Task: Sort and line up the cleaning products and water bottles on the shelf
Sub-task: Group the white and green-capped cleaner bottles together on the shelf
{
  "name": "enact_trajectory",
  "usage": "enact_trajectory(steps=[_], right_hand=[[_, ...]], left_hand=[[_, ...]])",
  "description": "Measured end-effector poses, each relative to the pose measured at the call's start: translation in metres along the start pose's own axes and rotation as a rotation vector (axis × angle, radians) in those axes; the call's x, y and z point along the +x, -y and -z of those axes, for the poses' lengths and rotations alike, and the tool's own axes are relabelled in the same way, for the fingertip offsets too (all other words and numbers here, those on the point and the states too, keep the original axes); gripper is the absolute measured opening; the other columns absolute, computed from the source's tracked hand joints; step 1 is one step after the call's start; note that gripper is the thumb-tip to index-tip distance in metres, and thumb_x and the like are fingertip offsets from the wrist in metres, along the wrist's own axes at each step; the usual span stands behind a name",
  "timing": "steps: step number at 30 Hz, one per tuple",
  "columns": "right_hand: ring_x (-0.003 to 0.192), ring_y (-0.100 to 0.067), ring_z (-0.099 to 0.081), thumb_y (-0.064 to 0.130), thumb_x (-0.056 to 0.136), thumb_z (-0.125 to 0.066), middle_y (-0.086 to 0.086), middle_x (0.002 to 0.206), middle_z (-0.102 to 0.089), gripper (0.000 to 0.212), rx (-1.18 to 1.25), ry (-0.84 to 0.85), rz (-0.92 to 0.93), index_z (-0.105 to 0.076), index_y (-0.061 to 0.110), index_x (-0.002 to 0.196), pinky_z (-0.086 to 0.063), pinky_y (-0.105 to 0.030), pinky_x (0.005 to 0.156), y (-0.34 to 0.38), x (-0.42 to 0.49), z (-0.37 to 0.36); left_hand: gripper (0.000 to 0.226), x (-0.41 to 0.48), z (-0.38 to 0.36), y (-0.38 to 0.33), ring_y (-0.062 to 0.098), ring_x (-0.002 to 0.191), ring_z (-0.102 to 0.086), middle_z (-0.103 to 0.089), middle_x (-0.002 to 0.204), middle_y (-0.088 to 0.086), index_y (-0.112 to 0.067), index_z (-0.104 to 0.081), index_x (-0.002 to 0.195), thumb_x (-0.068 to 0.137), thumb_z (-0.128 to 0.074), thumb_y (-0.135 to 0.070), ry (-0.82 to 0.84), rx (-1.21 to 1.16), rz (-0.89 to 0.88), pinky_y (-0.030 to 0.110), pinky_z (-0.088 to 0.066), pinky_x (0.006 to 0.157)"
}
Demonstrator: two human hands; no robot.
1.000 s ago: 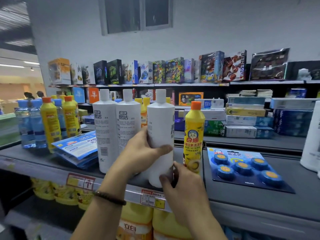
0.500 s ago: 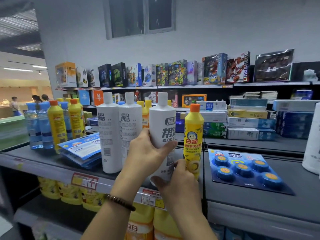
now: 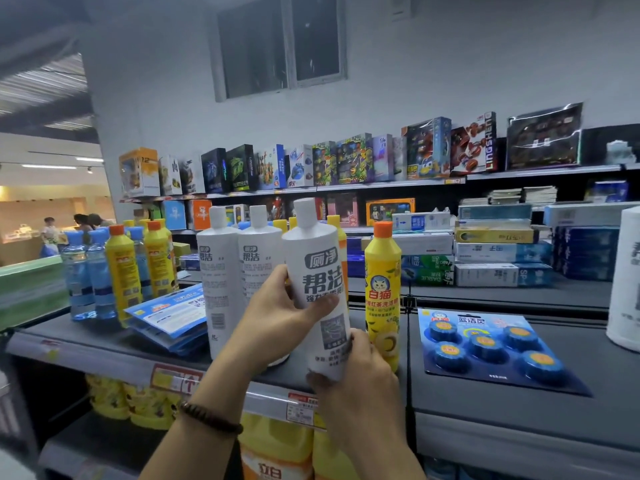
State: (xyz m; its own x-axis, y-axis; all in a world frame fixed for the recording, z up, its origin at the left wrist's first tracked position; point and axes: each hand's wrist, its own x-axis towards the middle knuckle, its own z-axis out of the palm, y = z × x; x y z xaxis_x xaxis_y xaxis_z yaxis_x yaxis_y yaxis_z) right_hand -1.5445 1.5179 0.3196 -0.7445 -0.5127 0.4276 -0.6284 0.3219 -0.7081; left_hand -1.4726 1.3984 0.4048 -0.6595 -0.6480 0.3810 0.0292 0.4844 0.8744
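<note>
I hold a tall white cleaner bottle (image 3: 317, 265) with both hands near the front of the grey shelf (image 3: 485, 407), slightly tilted. My left hand (image 3: 277, 317) wraps its middle with the thumb across the label. My right hand (image 3: 356, 375) grips its base. Two matching white bottles (image 3: 221, 271) stand just left of it. A yellow dish-soap bottle (image 3: 382, 292) with an orange cap stands right beside it. Water bottles (image 3: 88, 275) with blue caps and more yellow bottles (image 3: 123, 271) stand at the far left.
Blue flat packs (image 3: 169, 313) lie left of the white bottles. A blue card of toilet tablets (image 3: 491, 348) lies flat at the right. A white roll (image 3: 627, 282) stands at the far right. Boxes fill the back shelves; yellow jugs (image 3: 273, 448) sit below.
The held white bottle has been turned so its front label faces me, and it has risen a little off the shelf. Both hands stayed on it.
</note>
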Motion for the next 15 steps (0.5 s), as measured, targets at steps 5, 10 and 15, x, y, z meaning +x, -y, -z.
enact_trajectory(steps=[5,10,15], right_hand=[[0.102,-0.016,-0.061,0.051,0.072,-0.087,0.016,0.109,-0.063,0.061,0.088,-0.059,0.032,-0.046,0.041,0.116,-0.054,-0.035,0.085,0.001,-0.008,0.028],[0.097,-0.010,-0.063,0.053,0.069,-0.085,0.018,0.101,-0.064,0.058,0.088,-0.127,0.056,-0.048,0.041,0.112,-0.049,-0.028,0.077,-0.010,-0.015,0.063],[0.104,-0.015,-0.066,0.052,0.069,-0.084,0.017,0.105,-0.068,0.056,0.028,-0.248,0.009,-0.050,0.038,0.112,-0.055,-0.039,0.086,-0.032,-0.020,0.100]], left_hand=[[0.063,-0.019,-0.016,-0.030,0.011,0.094,-0.080,-0.081,0.105,-0.012,-0.034,-0.066,0.113,0.065,-0.086,-0.069,-0.078,-0.025,-0.156,0.043,-0.068,0.078],[0.066,-0.028,-0.038,-0.060,0.009,0.086,-0.080,-0.080,0.105,-0.012,-0.037,-0.068,0.113,0.061,-0.084,-0.073,-0.087,0.009,-0.280,0.041,-0.068,0.074],[0.061,-0.027,-0.086,-0.082,0.007,0.084,-0.078,-0.079,0.104,-0.014,-0.035,-0.070,0.112,0.066,-0.085,-0.072,-0.059,0.023,-0.373,0.040,-0.067,0.074]])
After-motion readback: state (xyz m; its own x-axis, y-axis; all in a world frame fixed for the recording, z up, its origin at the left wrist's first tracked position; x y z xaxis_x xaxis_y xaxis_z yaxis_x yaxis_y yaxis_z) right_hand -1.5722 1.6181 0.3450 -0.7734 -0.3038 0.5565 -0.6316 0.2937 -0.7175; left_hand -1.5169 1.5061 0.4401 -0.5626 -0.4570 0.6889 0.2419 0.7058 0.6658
